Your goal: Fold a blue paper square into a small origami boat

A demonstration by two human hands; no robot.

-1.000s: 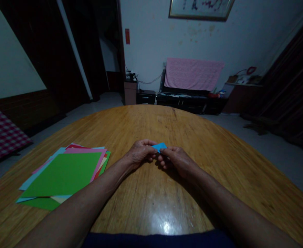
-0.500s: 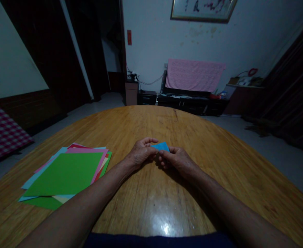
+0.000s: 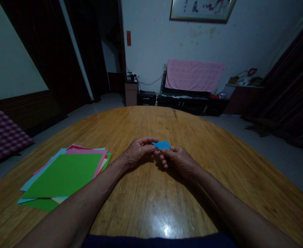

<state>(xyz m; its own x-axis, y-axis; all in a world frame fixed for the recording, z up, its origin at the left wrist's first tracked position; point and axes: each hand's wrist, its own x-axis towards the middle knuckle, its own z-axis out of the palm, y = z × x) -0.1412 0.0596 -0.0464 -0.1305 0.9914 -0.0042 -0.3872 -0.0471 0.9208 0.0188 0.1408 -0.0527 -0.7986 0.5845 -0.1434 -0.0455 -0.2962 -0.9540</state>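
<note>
A small folded piece of blue paper (image 3: pixel 162 145) is held just above the round wooden table (image 3: pixel 218 165), near its middle. My left hand (image 3: pixel 138 152) pinches its left end with thumb and curled fingers. My right hand (image 3: pixel 178 159) grips its right side from below, fingers closed. Most of the paper is hidden behind my fingers; only a triangular tip shows.
A loose stack of coloured paper sheets (image 3: pixel 63 174), green on top with pink, light blue and red beneath, lies on the table to my left. Beyond the table are a dark low cabinet with a pink cloth (image 3: pixel 194 74) and a checked cloth (image 3: pixel 1 132) at far left.
The blue paper has turned slightly between my fingers, and its visible tip now looks more triangular. Both hands stay in nearly the same place.
</note>
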